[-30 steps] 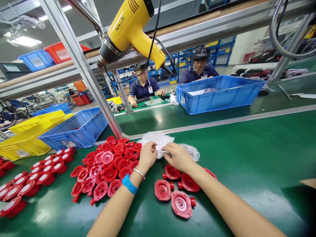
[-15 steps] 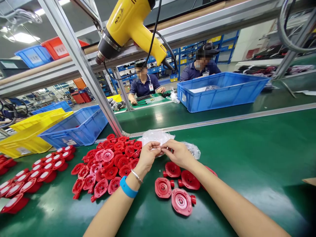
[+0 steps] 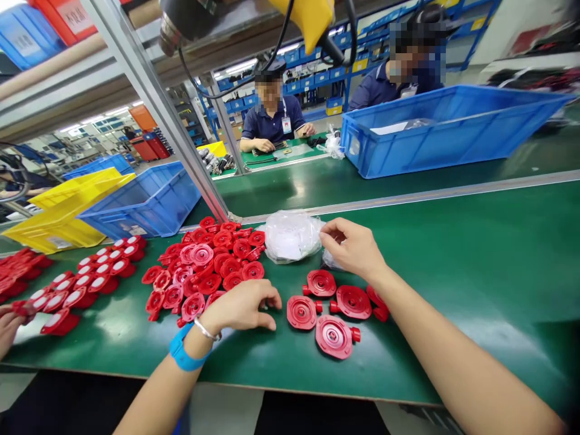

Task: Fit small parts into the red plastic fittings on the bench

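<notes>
My left hand (image 3: 247,305) hovers over the green table, its fingers loosely curved and the thumb apart, holding nothing. To its right lies a small group of round red plastic housings with side spouts, the nearest being a red housing (image 3: 302,312). Behind it spreads a pile of similar red housings (image 3: 222,263). My right hand (image 3: 356,248) is at the right edge of a clear plastic bag (image 3: 292,237) with pale contents. Its thumb and index fingertips come together; whatever is between them is too small to make out. Another clear bag is partly hidden under this hand.
At the left stand rows of red parts with white discs (image 3: 84,281); another person's hand (image 3: 8,329) touches one there. Blue bins (image 3: 453,145) and yellow bins (image 3: 63,217) stand behind. A heat gun (image 3: 312,21) hangs overhead from the frame. Two people sit opposite.
My hands, earlier fingertip to fingertip before the plastic bag, have parted. The left has come down and nearer, opening; the right stays by the bag. The view has tilted downward.
</notes>
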`<state>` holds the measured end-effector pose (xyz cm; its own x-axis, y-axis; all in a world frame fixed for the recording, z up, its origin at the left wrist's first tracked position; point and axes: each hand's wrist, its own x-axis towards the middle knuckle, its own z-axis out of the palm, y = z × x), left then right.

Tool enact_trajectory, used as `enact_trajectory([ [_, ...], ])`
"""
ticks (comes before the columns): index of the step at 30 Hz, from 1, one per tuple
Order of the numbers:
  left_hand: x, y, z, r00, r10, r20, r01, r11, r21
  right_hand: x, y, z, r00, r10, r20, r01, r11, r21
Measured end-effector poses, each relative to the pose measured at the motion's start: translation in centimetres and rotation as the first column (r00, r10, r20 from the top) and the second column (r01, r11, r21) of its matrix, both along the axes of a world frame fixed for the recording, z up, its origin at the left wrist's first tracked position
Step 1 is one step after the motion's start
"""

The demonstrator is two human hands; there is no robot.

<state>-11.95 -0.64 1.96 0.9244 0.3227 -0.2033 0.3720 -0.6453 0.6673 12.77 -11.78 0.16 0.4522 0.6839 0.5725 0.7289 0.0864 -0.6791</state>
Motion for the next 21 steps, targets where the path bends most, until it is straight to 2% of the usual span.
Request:
enact_trajectory([
  [4,-2.0,-0.8,-1.3,0.996,0.083,-0.041,-0.076,0.986,0.149,0.0,0.2,-0.3,1.0,0.02,-0.004,-0.02,1.0,0.001],
  [7,-1.8,-0.8,-2.3,0.991,0.125,-0.042,-0.115,0.977,0.18,0.0,0.3,-0.5,1.0,0.021,0.0,-0.021,1.0,0.016],
  [11,-1.0,-0.5,-2.8,0.99,0.139,-0.034,-0.13,0.973,0.189,0.2,0.3,-0.4,1.0,0.008,0.01,-0.008,0.999,0.051],
  [17,-0.7,-0.9,-2.2,0.993,0.112,-0.038,-0.095,0.947,0.308,0.6,0.0,-0.1,0.999,-0.045,-0.009,0.046,0.994,0.098],
  [21,1.9,-0.9,-0.5,0.995,0.093,0.039,-0.1,0.921,0.377,0.6,-0.2,0.0,0.998,-0.065,-0.025,0.067,0.992,0.111],
])
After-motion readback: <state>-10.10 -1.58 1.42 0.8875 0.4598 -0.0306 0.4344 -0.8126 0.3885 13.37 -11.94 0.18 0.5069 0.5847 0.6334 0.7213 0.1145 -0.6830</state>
